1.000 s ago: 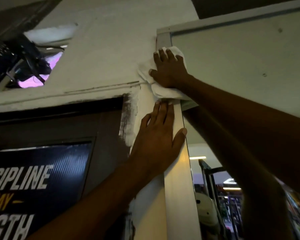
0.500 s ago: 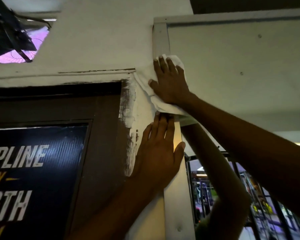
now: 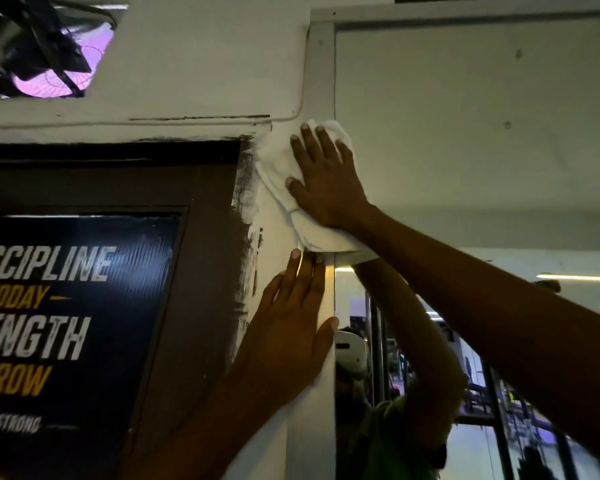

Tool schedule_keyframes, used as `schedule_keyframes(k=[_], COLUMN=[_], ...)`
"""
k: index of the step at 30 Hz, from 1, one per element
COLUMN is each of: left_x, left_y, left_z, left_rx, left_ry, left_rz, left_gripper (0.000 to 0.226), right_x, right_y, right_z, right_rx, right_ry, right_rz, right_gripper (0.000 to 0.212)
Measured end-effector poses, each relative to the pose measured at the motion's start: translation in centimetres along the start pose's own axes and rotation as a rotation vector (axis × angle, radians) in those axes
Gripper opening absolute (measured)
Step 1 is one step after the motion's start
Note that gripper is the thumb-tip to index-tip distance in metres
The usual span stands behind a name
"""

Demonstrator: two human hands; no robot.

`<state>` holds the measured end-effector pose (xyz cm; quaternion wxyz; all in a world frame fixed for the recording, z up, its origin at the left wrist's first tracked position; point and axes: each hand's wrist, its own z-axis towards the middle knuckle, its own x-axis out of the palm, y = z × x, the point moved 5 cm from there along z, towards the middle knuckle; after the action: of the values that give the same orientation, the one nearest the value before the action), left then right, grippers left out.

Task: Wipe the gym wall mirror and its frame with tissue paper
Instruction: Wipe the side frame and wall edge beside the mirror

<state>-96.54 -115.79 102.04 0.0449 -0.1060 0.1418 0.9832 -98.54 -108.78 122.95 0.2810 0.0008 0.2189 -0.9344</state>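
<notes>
A wall mirror (image 3: pixel 465 150) fills the right side, edged by a pale metal frame (image 3: pixel 321 71) that runs up its left side and across the top. My right hand (image 3: pixel 326 178) presses a white wad of tissue paper (image 3: pixel 284 188) flat against the frame's left strip, fingers straight and spread. Just below it, my left hand (image 3: pixel 291 327) rests flat on the same strip and the white wall beside it, thumb out toward the glass. The tissue hides the part of the frame under it.
A dark poster (image 3: pixel 66 306) with white and yellow lettering hangs in a brown panel to the left. A fan (image 3: pixel 49 53) sits at the upper left. The mirror reflects my arms and gym equipment (image 3: pixel 499 393).
My right hand has slid the tissue down the frame's left strip, away from the top corner. My left hand has kept its place just below it.
</notes>
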Motion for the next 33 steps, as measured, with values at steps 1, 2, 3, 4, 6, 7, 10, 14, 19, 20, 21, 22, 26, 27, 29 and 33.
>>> schedule_keyframes(k=[1, 2, 3, 4, 6, 7, 10, 14, 19, 20, 21, 22, 26, 27, 29, 33], left_x=[-0.1, -0.2, -0.4, -0.5, -0.9, -1.1, -1.2, -2.3, -2.3, -1.8, -1.3, -1.0, -0.8, -0.6, 0.0, 1.0], left_y=[-0.3, -0.6, -0.8, -1.1, -1.4, -1.5, -1.7, -1.8, -1.7, -1.6, -1.6, -1.5, -1.6, -1.8, -2.5, -3.5], left_z=[-0.6, -1.0, -1.3, -1.6, -2.1, -2.5, -4.2, -5.3, -3.5, -3.4, -3.5, -3.5, -4.3, -5.1, -7.7, -12.4], left_rx=[-0.026, -0.048, -0.064, -0.079, -0.105, -0.116, -0.158, -0.173, -0.104, -0.104, -0.104, -0.103, -0.113, -0.109, -0.091, -0.084], left_ry=[0.036, 0.065, 0.091, 0.121, 0.181, 0.203, 0.256, 0.157, 0.182, 0.229, 0.253, 0.249, 0.201, 0.192, 0.19, 0.216], left_rz=[-0.016, -0.02, -0.011, 0.007, 0.026, 0.036, 0.044, -0.006, 0.008, 0.016, 0.022, 0.031, 0.009, 0.001, -0.031, -0.114], left_gripper=[0.077, 0.077, 0.077, 0.078, 0.081, 0.082, 0.086, 0.097, 0.091, 0.089, 0.088, 0.087, 0.088, 0.088, 0.086, 0.087], right_x=[-0.2, -0.3, -0.5, -0.6, -0.2, 0.2, 1.0, 1.0, 0.5, 0.2, 0.0, -0.2, 0.1, 0.4, 1.0, 1.4], right_y=[-0.3, -0.5, -0.6, -0.5, 0.2, 0.9, 2.2, 2.7, 2.5, 2.3, 2.2, 2.1, 3.3, 3.9, 5.1, 6.5], right_z=[0.5, 1.2, 1.8, 1.8, 0.2, -1.3, -6.0, -7.3, -6.9, -6.3, -5.8, -5.2, -6.2, -7.6, -10.7, -13.9], right_rx=[0.0, 0.009, 0.024, 0.045, 0.066, 0.05, -0.023, -0.025, -0.075, -0.075, -0.062, -0.037, 0.037, 0.033, 0.02, 0.002], right_ry=[-0.001, -0.003, -0.002, 0.002, 0.001, -0.012, -0.036, -0.008, 0.028, 0.033, 0.041, 0.048, 0.029, 0.006, -0.021, 0.032], right_rz=[-0.001, -0.002, 0.001, 0.011, 0.033, 0.045, 0.076, 0.056, 0.048, 0.039, 0.035, 0.029, 0.019, 0.027, 0.046, 0.017], right_gripper=[0.076, 0.077, 0.077, 0.077, 0.078, 0.079, 0.078, 0.077, 0.076, 0.077, 0.077, 0.078, 0.08, 0.079, 0.078, 0.078])
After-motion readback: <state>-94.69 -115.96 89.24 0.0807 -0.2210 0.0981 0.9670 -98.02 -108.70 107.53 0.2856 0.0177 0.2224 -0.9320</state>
